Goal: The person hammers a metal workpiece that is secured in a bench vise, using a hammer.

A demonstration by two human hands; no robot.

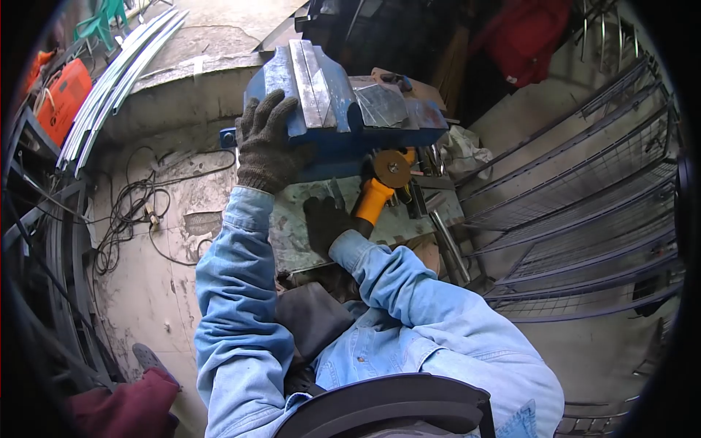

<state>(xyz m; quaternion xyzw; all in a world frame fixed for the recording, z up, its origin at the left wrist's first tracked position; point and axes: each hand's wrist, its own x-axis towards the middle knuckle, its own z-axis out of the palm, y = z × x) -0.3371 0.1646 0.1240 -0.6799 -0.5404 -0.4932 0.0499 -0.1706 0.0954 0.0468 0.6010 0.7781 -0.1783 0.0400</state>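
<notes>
My left hand (270,142), in a dark knit glove, lies with its fingers spread against the left side of a blue bench vise (339,95). A bright metal bar (310,77) runs along the top of the vise. Below it, my right hand (326,226), gloved too, is low over the metal bench top (296,233). Its fingers are bent around the lower end of a small metal strip (336,193); the grip is partly hidden. Just right of that hand lies a yellow angle grinder (373,201) with a brown disc (392,168) facing up.
A flat metal plate (381,106) lies on the vise's right part. Tangled black cable (135,212) covers floor at left. Long metal strips (120,84) lean near an orange case (64,102). Dark metal mesh frames (584,212) stand at right. A maroon cloth (128,409) is at lower left.
</notes>
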